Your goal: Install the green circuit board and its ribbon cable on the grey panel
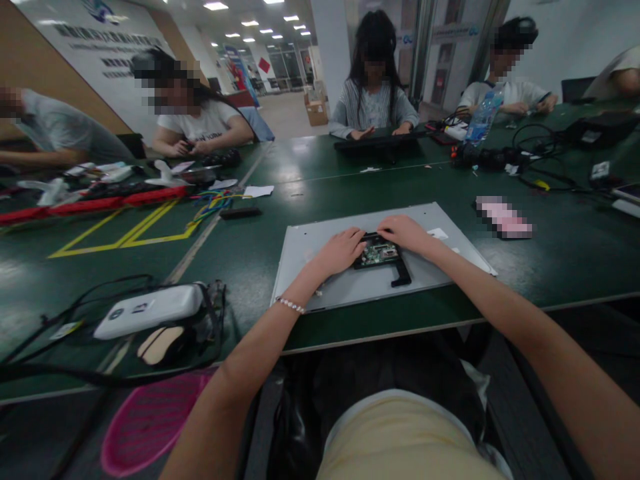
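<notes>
- Starting at far left, I see a red bar (90, 205) on the green table (295, 193), with yellow tape (157, 238) marking outlines near it.
- Next come a white device (150, 311) and, just nearer the edge, a beige-topped mouse (161, 345); a pink basket (150, 427) sits lower, beyond the table edge.
- Coloured wires (213, 202) lie near a black strip (241, 213).
- My left hand (344, 248), bracelet (291, 305) at its wrist, bends over the left side of a black frame (401, 273); its fingers lie close together, though I cannot tell whether they grip.
- That frame, with a green circuit board (376, 253) inside, rests on the grey panel (340, 287) between my hands.
- My right hand (404, 230) has its fingertips at the frame's far edge; I cannot tell whether they pinch it.
- Farther right, a water bottle (481, 123) stands well beyond a pink rectangular object (504, 217).
</notes>
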Tool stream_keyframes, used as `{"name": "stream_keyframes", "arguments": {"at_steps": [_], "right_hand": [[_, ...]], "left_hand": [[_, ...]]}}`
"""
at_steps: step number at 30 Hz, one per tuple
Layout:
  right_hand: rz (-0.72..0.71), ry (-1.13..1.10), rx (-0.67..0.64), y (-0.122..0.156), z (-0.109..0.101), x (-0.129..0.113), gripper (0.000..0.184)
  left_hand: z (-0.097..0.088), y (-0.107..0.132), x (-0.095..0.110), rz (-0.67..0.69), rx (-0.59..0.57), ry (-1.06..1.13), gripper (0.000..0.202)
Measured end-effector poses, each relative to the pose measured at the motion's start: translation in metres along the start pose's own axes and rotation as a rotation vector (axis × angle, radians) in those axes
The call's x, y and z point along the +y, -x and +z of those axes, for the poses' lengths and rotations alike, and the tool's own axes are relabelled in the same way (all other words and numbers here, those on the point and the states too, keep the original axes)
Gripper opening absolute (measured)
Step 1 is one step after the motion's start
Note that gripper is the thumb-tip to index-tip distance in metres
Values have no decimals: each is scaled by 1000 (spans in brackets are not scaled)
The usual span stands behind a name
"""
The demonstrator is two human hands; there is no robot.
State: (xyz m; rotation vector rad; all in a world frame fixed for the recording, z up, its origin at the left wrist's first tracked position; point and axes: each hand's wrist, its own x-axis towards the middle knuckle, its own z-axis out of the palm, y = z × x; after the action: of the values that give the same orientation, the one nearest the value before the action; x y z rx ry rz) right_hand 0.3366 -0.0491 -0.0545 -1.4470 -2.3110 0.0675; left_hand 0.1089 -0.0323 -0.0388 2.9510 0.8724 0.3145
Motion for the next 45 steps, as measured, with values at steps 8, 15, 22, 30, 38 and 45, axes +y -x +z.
{"name": "stream_keyframes", "arguments": {"at_steps": [8, 15, 22, 30, 38, 45], "right_hand": [[-6, -30, 28, 1, 0, -1, 25], [43, 24, 55, 2, -1, -3, 26], [52, 34, 60, 3, -2, -4, 27], [37, 4, 40, 2, 0, 0, 24], [22, -22, 71, 4, -1, 0, 29], [13, -67, 76, 5, 0, 0, 28]], "left_hand": [[0, 0, 0, 2, 6, -17, 43], [0, 0, 0, 6, 0, -2, 43], [1, 0, 0, -5, 5, 1, 43], [0, 0, 1, -1, 6, -10, 44], [1, 0, -1, 0, 9, -12, 43], [2, 0, -1, 5, 11, -11, 44]]}}
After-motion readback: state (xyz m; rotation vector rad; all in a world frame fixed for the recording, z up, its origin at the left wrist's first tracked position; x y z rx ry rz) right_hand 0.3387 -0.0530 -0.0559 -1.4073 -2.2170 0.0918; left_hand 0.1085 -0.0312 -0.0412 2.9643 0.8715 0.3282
